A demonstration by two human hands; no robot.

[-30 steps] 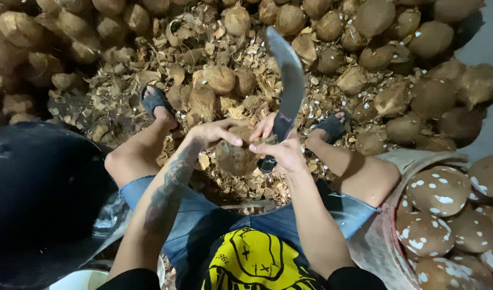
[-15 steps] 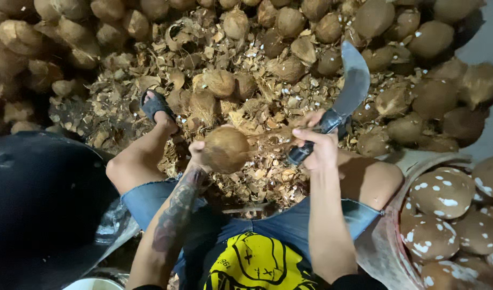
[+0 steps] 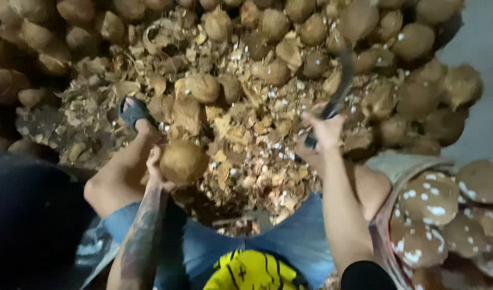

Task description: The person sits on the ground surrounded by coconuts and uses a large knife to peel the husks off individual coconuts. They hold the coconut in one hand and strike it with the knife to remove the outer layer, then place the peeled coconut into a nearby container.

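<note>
- The left hand (image 3: 156,169) holds a round brown coconut (image 3: 182,161). Its grip is closed around the near side of the nut, and the nut sits up in the air over the person's lap.
- The right hand (image 3: 321,131) has its grip closed tight on the dark handle of a big knife (image 3: 338,94). The blade goes up and away from that grip. It looks blurry, so its edge is hard to see.
- The knife is well apart from the coconut, off to the right of it.
- I think the step in hand is chopping the shell off this one nut, and the knife is lifted between chops.
- The next move calls for good aim. The blade has to land on the far side of the nut, away from the fingers (image 3: 152,161) of the left grip.
- The left grip needs to hold firm, so the round nut does not roll or slip.
- Under both grips the floor is covered in broken shell bits (image 3: 246,156).
- Past the grips lies a big heap of brown coconuts (image 3: 289,32).
- To the right of the knife grip is a sack (image 3: 383,225) with peeled nuts (image 3: 429,198) that show white spots.
</note>
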